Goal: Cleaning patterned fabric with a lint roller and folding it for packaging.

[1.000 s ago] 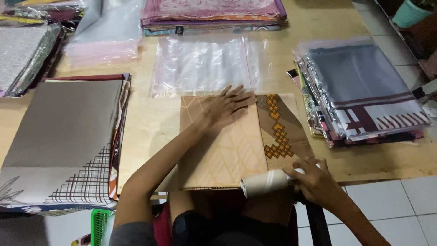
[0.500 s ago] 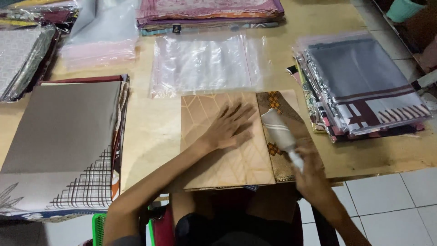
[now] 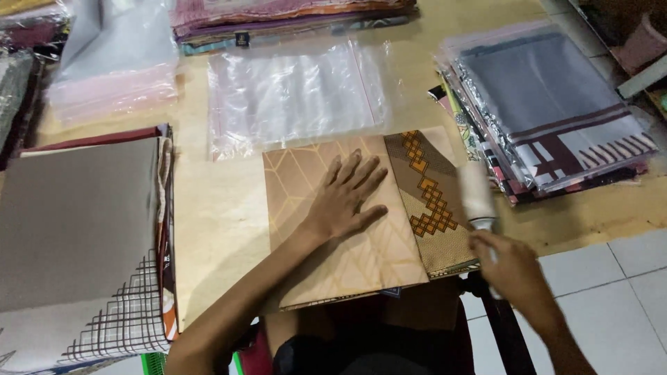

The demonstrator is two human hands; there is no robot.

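Flat and spread, our left hand presses palm-down on the folded tan cloth, fingers open and gripping nothing. Our right hand is closed around the handle of a lint roller, whose pale roll rests at the right edge of the cloth's brown diamond-patterned border.

Beyond the cloth lies a clear plastic bag, flat; we cannot tell whether anything is inside it. On the right, a stack of bagged cloths holds folded grey fabric in shiny wrappers. At the left sits a pile of folded grey cloth with a checked corner, and further folded cloths lie along the far edge of the wooden table.

A second ago the roller lay crosswise at the near edge of the cloth; now it points away from us along the border, further up. Our left hand has stayed on the cloth, just left of the roller.
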